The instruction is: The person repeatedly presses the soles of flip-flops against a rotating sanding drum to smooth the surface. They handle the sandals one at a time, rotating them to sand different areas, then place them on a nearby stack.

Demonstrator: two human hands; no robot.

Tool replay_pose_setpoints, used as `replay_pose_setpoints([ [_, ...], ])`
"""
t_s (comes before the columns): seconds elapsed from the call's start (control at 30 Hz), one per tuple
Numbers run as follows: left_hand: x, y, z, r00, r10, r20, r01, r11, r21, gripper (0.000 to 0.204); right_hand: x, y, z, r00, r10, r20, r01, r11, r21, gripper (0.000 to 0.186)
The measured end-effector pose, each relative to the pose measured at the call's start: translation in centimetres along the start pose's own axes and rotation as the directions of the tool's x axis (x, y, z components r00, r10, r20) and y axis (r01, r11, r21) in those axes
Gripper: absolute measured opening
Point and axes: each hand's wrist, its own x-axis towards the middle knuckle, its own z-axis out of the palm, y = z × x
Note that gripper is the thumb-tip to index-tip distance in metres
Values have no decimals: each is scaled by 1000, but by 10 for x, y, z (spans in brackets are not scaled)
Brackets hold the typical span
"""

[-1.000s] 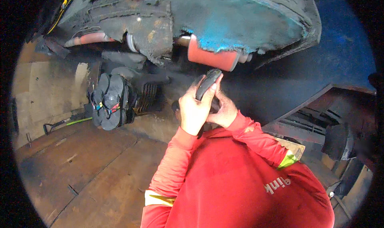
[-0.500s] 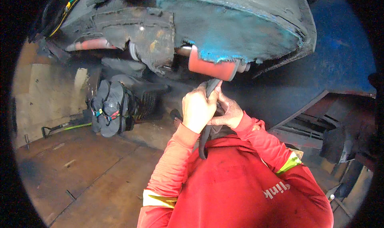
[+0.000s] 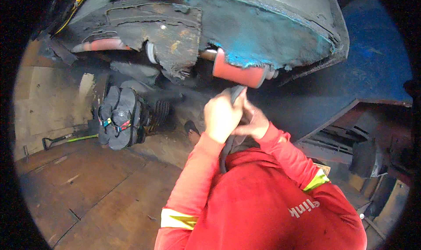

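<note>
Both my hands grip a dark grey flip-flop sole (image 3: 237, 91), seen nearly edge-on; its lower end hangs down in front of my red sweatshirt. My left hand (image 3: 222, 118) is closed round it from the left. From the right, my right hand (image 3: 253, 122) is closed on it too, its fingers partly hidden. The sole's upper end is just below a red-orange sanding roller (image 3: 239, 70); whether they touch I cannot tell. The roller sticks out under a dusty machine hood (image 3: 263, 35) with a ragged blue-tinted flap.
A stack of dark flip-flops (image 3: 120, 118) with coloured straps stands at the left. Another reddish roller (image 3: 105, 44) shows under the hood's left side. A green-handled tool (image 3: 83, 138) lies by the wall. To the right rises a blue panel (image 3: 368, 52). A foot (image 3: 193, 133) shows below.
The view has shifted slightly. My hands and the sole have moved a little to the right in it, and the sole's upper end is tilted more to the right. My grip stays.
</note>
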Motion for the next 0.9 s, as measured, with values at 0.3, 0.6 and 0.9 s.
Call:
replay_pose_setpoints([
  [0.3,-26,-34,25,959,160,-235,-269,776,-571,41,-10,30,-17,926,-372,55,263,535,-803,109],
  [0.6,-15,-4,-20,985,137,-105,-146,986,-78,39,-9,26,21,986,-114,-119,42,871,-489,91],
  [0.9,0,-5,-17,967,232,-108,-215,965,147,41,-6,28,19,996,-52,-77,39,986,-161,89],
])
